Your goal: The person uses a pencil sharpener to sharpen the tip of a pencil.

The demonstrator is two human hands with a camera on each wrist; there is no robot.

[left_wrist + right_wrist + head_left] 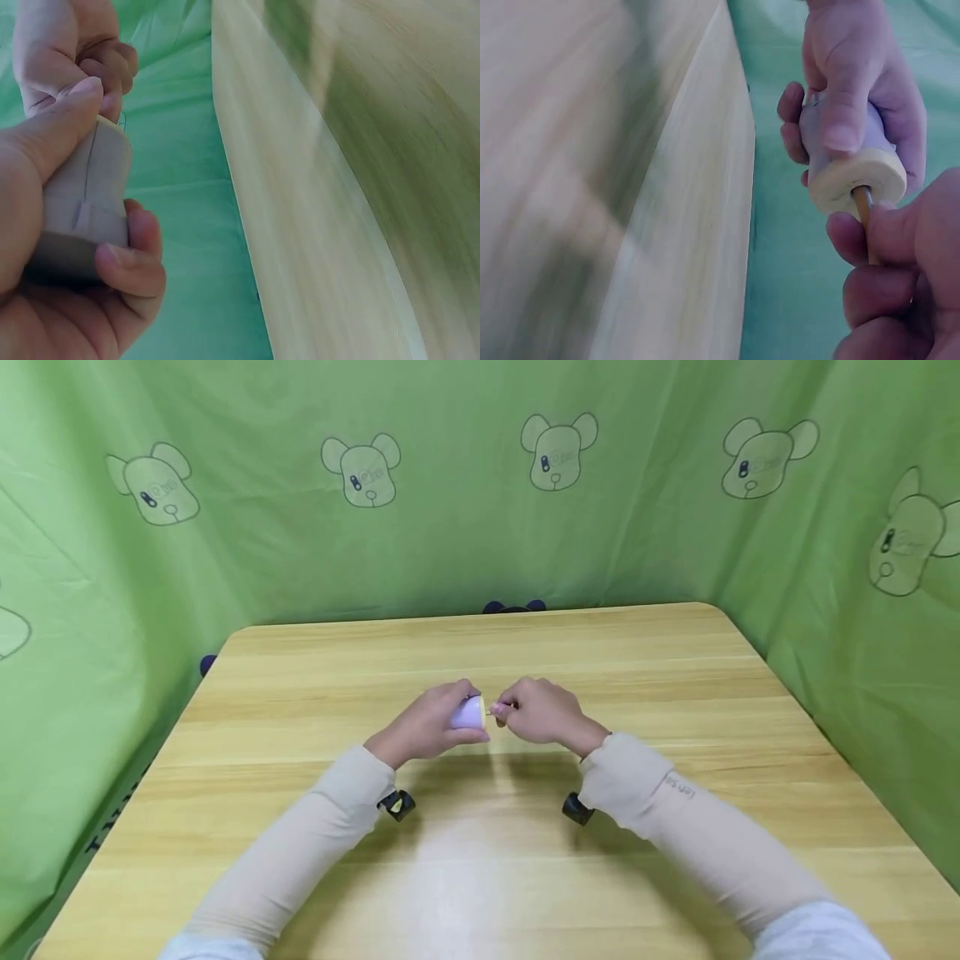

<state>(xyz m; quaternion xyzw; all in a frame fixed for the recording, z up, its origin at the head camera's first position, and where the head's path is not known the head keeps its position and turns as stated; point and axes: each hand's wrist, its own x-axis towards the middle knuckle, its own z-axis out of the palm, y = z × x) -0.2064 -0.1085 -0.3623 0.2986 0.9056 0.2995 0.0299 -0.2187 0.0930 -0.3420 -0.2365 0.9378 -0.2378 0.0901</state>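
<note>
Lilac device (468, 714) is up above the worktop (465, 647), wrapped by the left grip (433, 724), while the right grip (546, 710) pinches a thin brown stick (863, 202) that runs into the hole in its cream end (836, 181). Body looks light, stiff and rather smooth, so probably best held round its sides; the stick may snap if bent, so pinch close to the hole
</note>
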